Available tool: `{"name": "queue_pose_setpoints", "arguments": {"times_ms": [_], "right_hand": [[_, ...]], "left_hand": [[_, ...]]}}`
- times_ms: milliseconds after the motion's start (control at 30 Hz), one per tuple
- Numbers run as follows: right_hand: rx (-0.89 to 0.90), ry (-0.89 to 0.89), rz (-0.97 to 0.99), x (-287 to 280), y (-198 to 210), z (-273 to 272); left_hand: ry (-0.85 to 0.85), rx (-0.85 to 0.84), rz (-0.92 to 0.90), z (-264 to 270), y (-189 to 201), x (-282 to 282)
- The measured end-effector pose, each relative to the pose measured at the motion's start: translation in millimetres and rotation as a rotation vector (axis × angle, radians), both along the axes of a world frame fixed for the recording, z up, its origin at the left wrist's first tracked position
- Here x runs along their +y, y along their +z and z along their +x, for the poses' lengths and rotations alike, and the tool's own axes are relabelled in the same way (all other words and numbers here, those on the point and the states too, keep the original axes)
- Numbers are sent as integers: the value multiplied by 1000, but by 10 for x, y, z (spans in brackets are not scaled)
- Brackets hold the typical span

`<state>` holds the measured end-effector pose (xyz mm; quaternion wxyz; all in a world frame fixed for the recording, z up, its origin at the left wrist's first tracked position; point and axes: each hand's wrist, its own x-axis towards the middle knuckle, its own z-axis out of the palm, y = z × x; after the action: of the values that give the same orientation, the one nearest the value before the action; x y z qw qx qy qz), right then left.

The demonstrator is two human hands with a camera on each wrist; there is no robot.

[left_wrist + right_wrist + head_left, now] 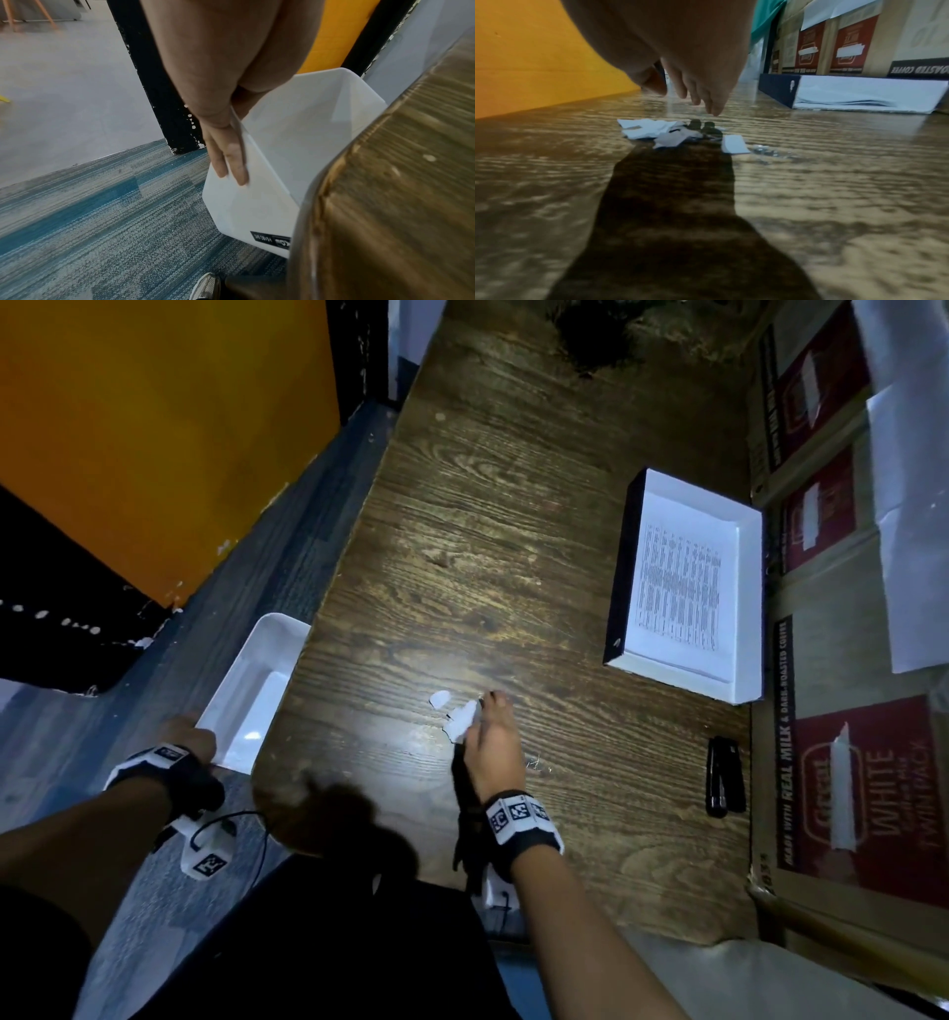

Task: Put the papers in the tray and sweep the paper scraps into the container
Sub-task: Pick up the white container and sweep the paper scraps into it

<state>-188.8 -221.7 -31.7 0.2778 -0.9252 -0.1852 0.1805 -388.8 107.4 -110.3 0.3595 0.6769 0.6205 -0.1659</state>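
The surface (513, 531) is dark brown wood with wavy grain lines. A small heap of white paper scraps (659, 132) lies on it, torn into flat, uneven bits, with one bit (440, 699) a little apart. The right hand (495, 747) hangs just over the heap with its fingers (713, 105) straight and pointing down, its grip released and holding nothing. The left hand (226, 146) has its grip grasping the rim of the container (295, 130), a smooth white plastic box with slanted walls, held beside the rounded edge of the surface, over striped blue carpet (102, 213). The tray (629, 567) is flat, white inside and dark outside. It sits well apart from the scraps, with the printed papers (678, 588) stacked in it.
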Motion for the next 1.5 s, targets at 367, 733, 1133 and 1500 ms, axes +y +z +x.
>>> {"name": "queue_pose_setpoints", "arguments": {"times_ms": [367, 733, 1133, 1500], "right_hand": [[-16, -240, 111, -424, 18, 319], [156, -202, -565, -403, -300, -468], [144, 97, -127, 590, 82, -809], [208, -123, -519, 527, 10, -100]], "left_hand": [[-10, -7, 1, -64, 97, -86], [66, -8, -54, -117, 55, -93], [57, -90, -55, -64, 181, -98], [71, -88, -99, 53, 234, -110]]}}
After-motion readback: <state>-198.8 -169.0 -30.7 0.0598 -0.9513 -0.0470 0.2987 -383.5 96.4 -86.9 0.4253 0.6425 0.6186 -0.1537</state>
